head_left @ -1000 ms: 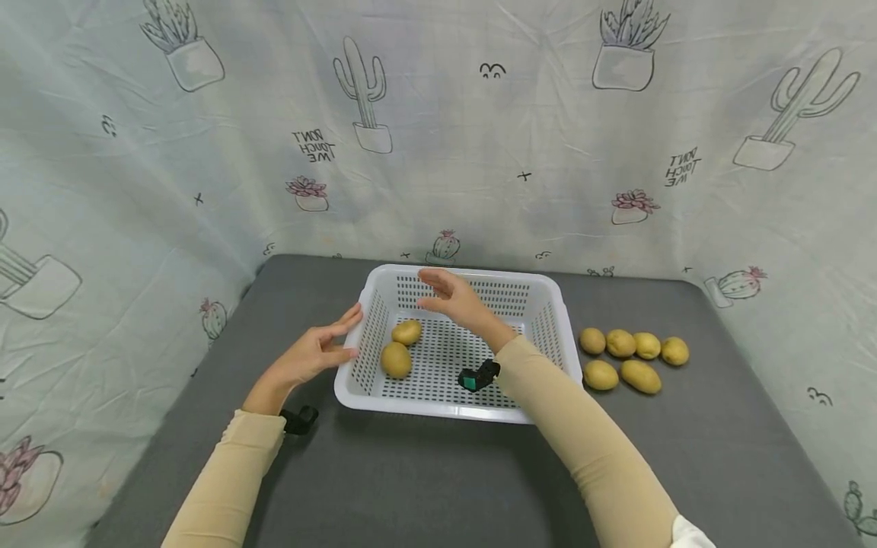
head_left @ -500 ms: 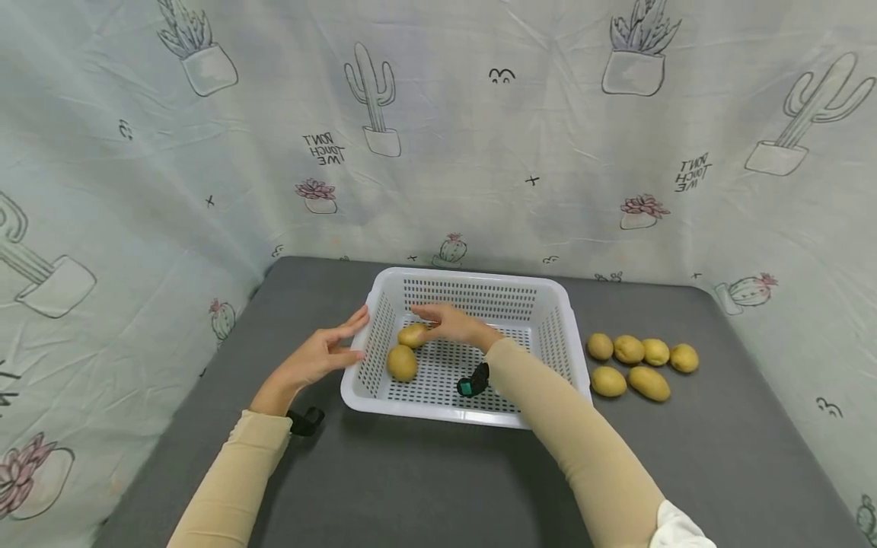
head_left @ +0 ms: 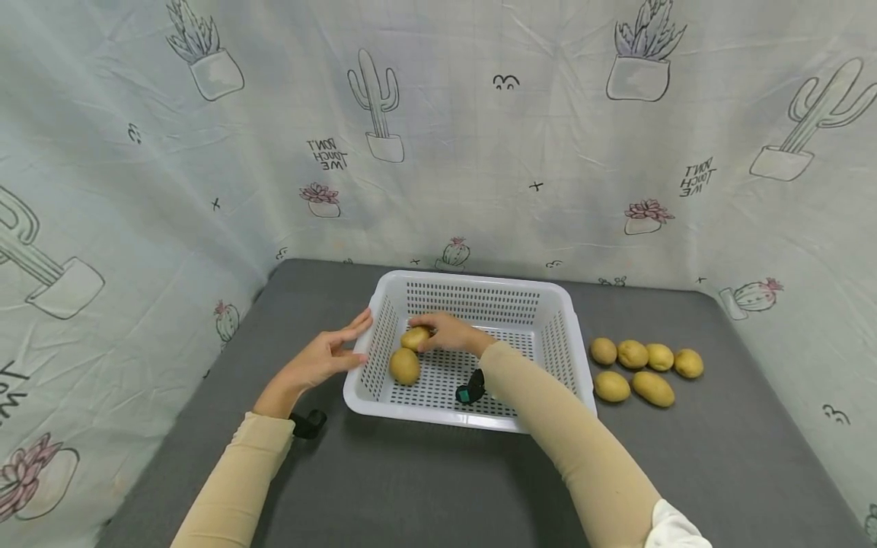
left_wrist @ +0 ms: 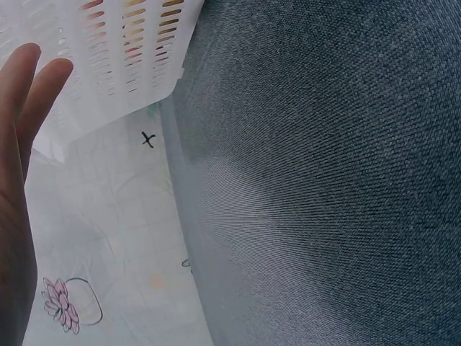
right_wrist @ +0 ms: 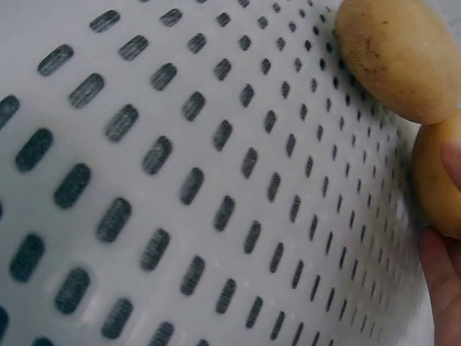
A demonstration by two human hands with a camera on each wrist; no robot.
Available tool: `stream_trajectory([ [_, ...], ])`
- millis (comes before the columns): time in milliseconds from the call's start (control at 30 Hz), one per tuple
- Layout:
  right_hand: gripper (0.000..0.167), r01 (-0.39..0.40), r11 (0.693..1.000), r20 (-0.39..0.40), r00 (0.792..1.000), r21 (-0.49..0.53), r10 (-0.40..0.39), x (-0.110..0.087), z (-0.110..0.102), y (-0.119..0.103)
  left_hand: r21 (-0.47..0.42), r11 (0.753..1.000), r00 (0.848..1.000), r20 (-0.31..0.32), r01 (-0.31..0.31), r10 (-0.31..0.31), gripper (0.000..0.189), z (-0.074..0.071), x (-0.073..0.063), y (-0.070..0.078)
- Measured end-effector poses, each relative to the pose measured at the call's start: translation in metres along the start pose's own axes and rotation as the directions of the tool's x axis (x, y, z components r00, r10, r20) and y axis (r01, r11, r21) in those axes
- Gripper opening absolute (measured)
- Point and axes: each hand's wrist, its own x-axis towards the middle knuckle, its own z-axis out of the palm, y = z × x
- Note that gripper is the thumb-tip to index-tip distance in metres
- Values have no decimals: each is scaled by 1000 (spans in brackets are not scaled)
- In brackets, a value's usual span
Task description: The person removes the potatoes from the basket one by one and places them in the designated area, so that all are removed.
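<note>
A white perforated plastic basket [head_left: 466, 422] sits on the grey table. Inside, at its left, lie two potatoes: the farther potato [head_left: 413, 339] and the nearer potato [head_left: 405, 367], side by side. My right hand [head_left: 448, 335] reaches into the basket and grips the farther potato between fingers and thumb; the right wrist view shows fingertips on both sides of this potato [right_wrist: 436, 176]. Against the basket's left wall rests my left hand [head_left: 322, 361], its fingers extended along the outside near the rim. The left wrist view shows that hand's fingers [left_wrist: 45, 90] beside the basket wall.
To the right of the basket, several potatoes [head_left: 633, 354] lie in two rows on the grey table [head_left: 425, 487]. A pale curtain [head_left: 452, 152] printed with cacti hangs behind and along the sides of the table.
My right hand has come down from above the basket to the farther potato and closed its fingers about it. My left hand stays at the basket's left side. The head view has shifted slightly.
</note>
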Motion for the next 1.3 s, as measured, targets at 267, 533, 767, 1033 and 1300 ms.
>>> stream_trajectory([
  [267, 52, -16, 1000, -23, 1000, -12, 15, -1, 0, -1, -2, 1000, 1000, 2, -9, 9, 76, 1, 0, 1],
  [533, 47, -31, 999, -68, 997, 20, 32, -4, -10, 2, 3, 1000, 1000, -2, -11, 11, 75, 1, 1, 1],
  [767, 47, -21, 996, -119, 992, 87, 31, -10, -21, -1, 14, 1000, 1000, -2, -4, 4, 75, 2, 0, 0],
  [1033, 48, 16, 987, -159, 987, 163, 10, -24, -38, -9, 12, 1000, 1000, -9, -8, 8, 75, 3, 1, 0],
  [1300, 49, 93, 977, -218, 975, 194, -50, -44, -58, -21, 11, 1000, 1000, -12, -9, 9, 75, 3, 1, -1],
])
